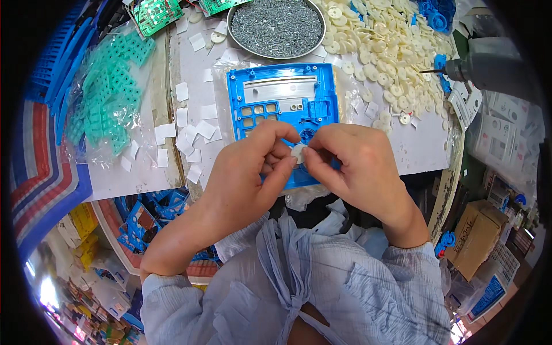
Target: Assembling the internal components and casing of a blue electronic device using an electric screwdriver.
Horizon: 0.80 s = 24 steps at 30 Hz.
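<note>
My left hand (244, 167) and my right hand (362, 164) meet over the front part of a blue plastic casing (326, 86). Between their fingertips is a small cream plastic disc (298, 152), pinched from both sides. The fingers cover part of it. The casing lies with its inside up, showing square openings, screw posts and a round fitting (307, 135) just beyond my fingers. It rests on a padded, plastic-wrapped piece (221, 80).
A round metal bowl (282, 57) of small screws stands behind the casing. Cream discs (385, 52) are heaped at back right, near a power screwdriver (483, 69). Teal plastic parts (112, 86) and white paper pieces (198, 129) lie left. Below is a crate of blue parts (138, 221).
</note>
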Each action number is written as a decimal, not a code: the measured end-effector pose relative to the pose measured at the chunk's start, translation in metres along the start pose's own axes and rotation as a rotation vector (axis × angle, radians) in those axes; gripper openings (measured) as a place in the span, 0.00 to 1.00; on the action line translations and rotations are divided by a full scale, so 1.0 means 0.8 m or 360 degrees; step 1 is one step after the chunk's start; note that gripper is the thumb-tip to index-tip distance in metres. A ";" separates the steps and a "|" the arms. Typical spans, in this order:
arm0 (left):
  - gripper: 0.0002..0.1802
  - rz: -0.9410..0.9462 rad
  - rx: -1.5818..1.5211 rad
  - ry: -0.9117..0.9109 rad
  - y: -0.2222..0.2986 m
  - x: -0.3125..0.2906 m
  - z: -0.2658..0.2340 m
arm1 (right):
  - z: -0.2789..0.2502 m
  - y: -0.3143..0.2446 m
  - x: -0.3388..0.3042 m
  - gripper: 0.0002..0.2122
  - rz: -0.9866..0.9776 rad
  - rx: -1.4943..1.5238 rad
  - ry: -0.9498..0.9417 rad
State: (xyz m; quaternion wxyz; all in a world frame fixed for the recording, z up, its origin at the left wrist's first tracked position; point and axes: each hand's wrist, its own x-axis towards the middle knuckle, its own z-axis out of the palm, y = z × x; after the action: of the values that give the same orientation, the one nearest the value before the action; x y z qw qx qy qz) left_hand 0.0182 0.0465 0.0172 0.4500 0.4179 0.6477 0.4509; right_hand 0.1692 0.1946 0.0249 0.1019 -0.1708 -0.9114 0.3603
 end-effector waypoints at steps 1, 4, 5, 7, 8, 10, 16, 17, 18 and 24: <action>0.14 0.0012 0.0056 0.0035 0.002 -0.002 -0.001 | 0.000 0.001 -0.001 0.08 -0.0016 -0.0028 0.0010; 0.13 0.0338 0.0477 0.0266 -0.008 -0.002 -0.004 | -0.007 0.005 -0.001 0.08 0.0092 -0.0292 -0.0021; 0.13 0.0496 0.0658 0.0362 -0.014 -0.001 -0.005 | -0.007 0.005 -0.001 0.08 0.0111 -0.0328 -0.0029; 0.13 0.0723 0.0873 0.0374 -0.026 0.005 -0.011 | -0.004 0.003 0.002 0.08 0.0148 -0.0399 -0.0048; 0.13 0.0836 0.0981 0.0379 -0.030 0.008 -0.013 | -0.002 0.002 0.004 0.08 0.0163 -0.0454 -0.0060; 0.13 0.0873 0.1019 0.0392 -0.034 0.011 -0.010 | 0.002 0.000 0.008 0.09 0.0193 -0.0566 -0.0087; 0.13 0.0867 0.1009 0.0346 -0.033 0.014 -0.012 | 0.008 -0.004 0.012 0.09 0.0246 -0.0653 -0.0114; 0.13 0.0871 0.1002 0.0347 -0.034 0.015 -0.012 | 0.008 -0.004 0.012 0.09 0.0252 -0.0672 -0.0132; 0.14 0.0881 0.1003 0.0343 -0.035 0.015 -0.012 | 0.008 -0.005 0.013 0.09 0.0258 -0.0691 -0.0150; 0.16 0.0980 0.1031 0.0261 -0.042 0.016 -0.007 | 0.006 0.002 0.013 0.10 0.0239 -0.0525 -0.0170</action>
State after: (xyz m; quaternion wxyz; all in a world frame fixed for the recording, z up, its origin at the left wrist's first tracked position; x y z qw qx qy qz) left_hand 0.0048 0.0494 -0.0168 0.0882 0.6733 0.6344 0.3694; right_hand 0.1583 0.1971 0.0211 -0.0032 -0.2335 -0.9469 0.2212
